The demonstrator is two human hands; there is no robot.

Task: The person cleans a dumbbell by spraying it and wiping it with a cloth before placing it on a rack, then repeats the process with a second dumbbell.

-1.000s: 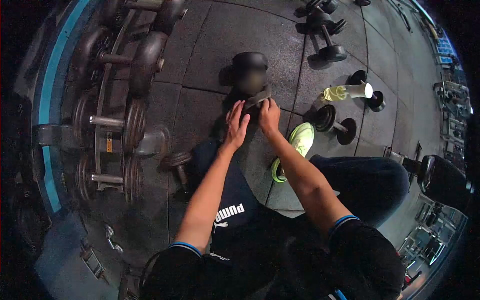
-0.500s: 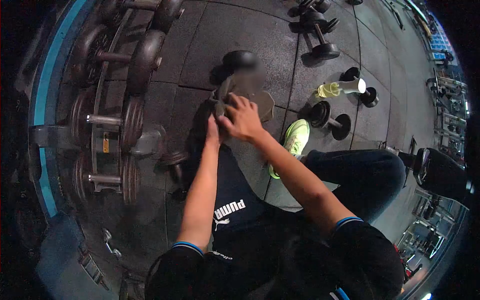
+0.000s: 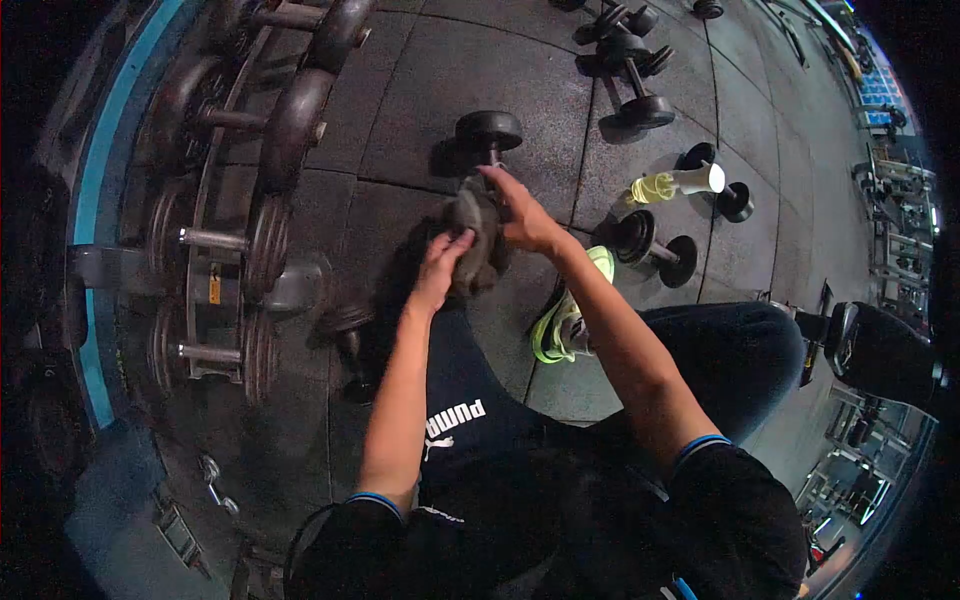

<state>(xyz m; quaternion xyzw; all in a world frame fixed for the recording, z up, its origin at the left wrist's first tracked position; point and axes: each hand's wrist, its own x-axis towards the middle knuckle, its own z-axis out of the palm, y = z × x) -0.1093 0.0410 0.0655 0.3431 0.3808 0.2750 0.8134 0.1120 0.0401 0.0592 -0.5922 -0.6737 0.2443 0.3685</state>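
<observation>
A crumpled grey-brown cloth (image 3: 478, 215) is bunched between my two hands, low over the rubber floor. My left hand (image 3: 437, 270) presses its fingers into the cloth's near left side. On the right, my right hand (image 3: 528, 215) curves around the cloth, fingertips reaching up to its far edge. Just beyond those fingertips, a dumbbell (image 3: 489, 130) shows one black round head and a short piece of handle; the cloth and hands cover the rest.
A rack of dumbbells (image 3: 225, 240) runs along the left. To the right lie a nearby dumbbell (image 3: 656, 248), a spray bottle (image 3: 676, 184) with yellow liquid, and more dumbbells (image 3: 637, 85) farther off. My yellow-green shoe (image 3: 565, 335) stands close by.
The cloth has gone from spread out to bunched up. My right hand has moved right and farther forward, and my left hand slightly nearer. More of the dumbbell's handle shows.
</observation>
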